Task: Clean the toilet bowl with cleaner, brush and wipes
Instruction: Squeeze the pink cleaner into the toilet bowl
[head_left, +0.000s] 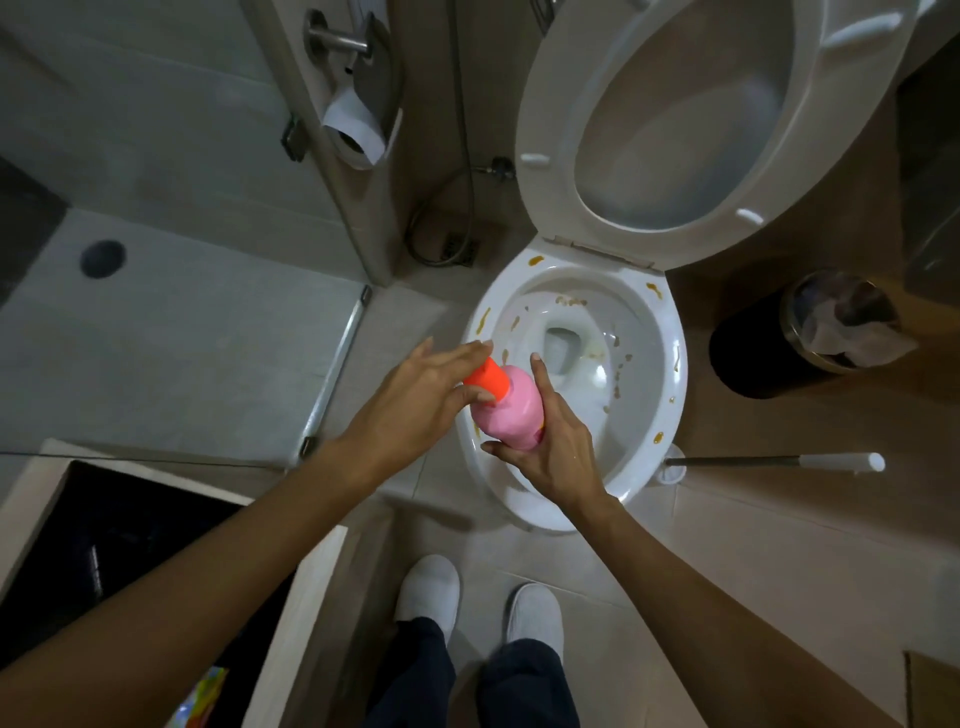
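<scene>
Right hand (550, 441) wraps the pink cleaner bottle (506, 410) by its body, over the near-left rim of the toilet bowl (670, 364). Left hand (415, 405) pinches the orange cap (487, 383) with thumb and fingertips, other fingers loose. Likely opening the cap. Best to clamp the body firmly, without squeezing, and twist at the cap only. Better kept with the nozzle over the bowl, then aimed under the rim, at the brown stains along the edge. Brush (774, 461) waits on the floor, just right of the bowl.
</scene>
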